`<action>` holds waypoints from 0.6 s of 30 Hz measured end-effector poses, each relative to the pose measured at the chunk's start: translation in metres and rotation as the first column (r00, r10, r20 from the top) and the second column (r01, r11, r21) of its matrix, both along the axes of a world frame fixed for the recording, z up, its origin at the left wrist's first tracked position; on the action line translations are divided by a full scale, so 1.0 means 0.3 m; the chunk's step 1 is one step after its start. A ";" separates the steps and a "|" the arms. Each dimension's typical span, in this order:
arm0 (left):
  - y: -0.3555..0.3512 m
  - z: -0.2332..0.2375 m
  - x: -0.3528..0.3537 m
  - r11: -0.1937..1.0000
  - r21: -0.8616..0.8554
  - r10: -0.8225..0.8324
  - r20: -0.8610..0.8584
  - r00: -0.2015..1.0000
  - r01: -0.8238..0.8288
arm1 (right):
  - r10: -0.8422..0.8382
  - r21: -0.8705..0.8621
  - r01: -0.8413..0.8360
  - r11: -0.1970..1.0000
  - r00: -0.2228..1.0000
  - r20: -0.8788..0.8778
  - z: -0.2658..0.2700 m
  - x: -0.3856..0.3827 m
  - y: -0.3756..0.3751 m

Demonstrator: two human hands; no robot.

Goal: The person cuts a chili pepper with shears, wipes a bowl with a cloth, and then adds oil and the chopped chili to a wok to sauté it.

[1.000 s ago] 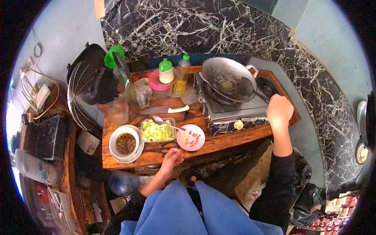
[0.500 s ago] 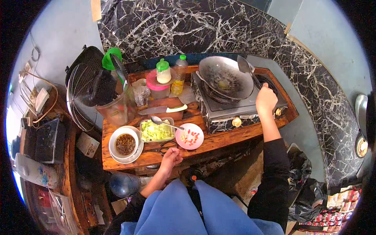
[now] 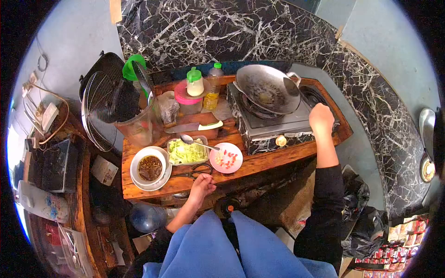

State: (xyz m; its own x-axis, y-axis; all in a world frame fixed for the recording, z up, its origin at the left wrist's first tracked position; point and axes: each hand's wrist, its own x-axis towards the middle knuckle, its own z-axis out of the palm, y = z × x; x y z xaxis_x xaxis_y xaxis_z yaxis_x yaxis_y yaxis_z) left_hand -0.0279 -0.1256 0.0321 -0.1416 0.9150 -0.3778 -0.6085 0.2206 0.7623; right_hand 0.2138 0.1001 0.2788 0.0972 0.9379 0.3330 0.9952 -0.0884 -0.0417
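My right hand [image 3: 322, 119] is closed round the handle end of a spatula at the stove's right side. The dark spatula blade [image 3: 291, 88] is against the right inner wall of a wok [image 3: 264, 90], which sits tilted on the gas stove [image 3: 278, 125]. A little oil shows in the wok's bottom. Below the table's front edge, my left hand [image 3: 202, 187] has its fingers curled, with nothing visible in them. Closest to it are black-handled scissors [image 3: 200, 170] and a pink plate [image 3: 234, 164] of chopped red chilli and pale pieces.
A tub of chopped greens [image 3: 183, 153] has a spoon [image 3: 197, 142] across it. Left of it stands a white bowl [image 3: 134, 169] of brown sauce. Behind lie a knife [image 3: 185, 127], an oil bottle [image 3: 212, 95] and a green-lidded jar [image 3: 195, 85]. A strainer [image 3: 95, 111] leans at the left.
My right hand has moved slightly right and down, and the spatula blade has come down from above the wok's rim to its inner wall. My left hand stays nearly still.
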 end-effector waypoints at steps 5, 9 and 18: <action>-0.017 -0.004 0.007 1.000 0.002 -0.012 -0.003 1.000 0.012 | 0.061 -0.095 -0.067 0.993 0.996 -0.069 0.034 -0.015 -0.097; -0.031 0.018 0.009 0.999 -0.013 -0.039 -0.003 0.999 0.039 | 0.046 -0.062 -0.059 0.996 0.981 -0.190 -0.013 -0.011 -0.093; -0.117 0.011 0.001 0.998 0.026 -0.056 0.025 0.998 0.056 | 0.017 0.119 0.045 0.992 0.881 -0.472 -0.315 0.029 -0.018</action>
